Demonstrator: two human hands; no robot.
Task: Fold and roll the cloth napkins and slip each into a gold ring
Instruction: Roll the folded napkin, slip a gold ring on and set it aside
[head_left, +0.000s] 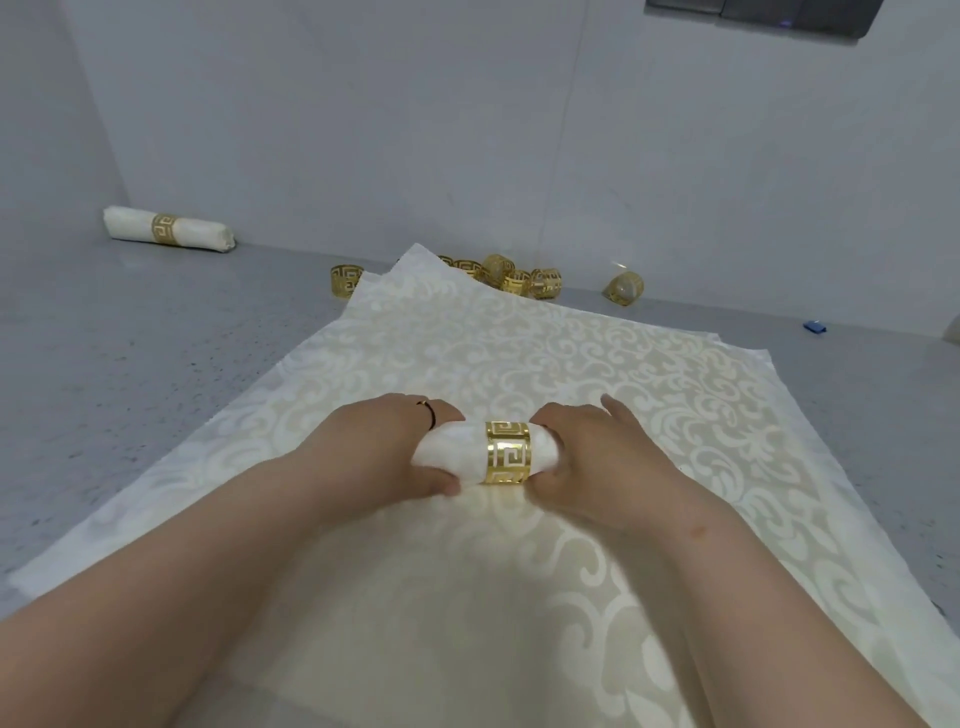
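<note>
A rolled white napkin (452, 457) lies crosswise on a stack of flat damask napkins (597, 364). A gold ring (507, 452) with a key pattern sits around the roll, right of its middle. My left hand (395, 441) grips the roll's left end. My right hand (587, 457) grips its right end, fingers against the ring's right edge. A finished rolled napkin in a gold ring (169, 229) lies at the far left by the wall.
Several loose gold rings (519, 275) lie along the wall behind the flat napkins, one more (345, 280) to the left and one (623, 288) to the right. A small blue object (814, 327) sits at the far right. The grey counter (130, 353) meets a white wall.
</note>
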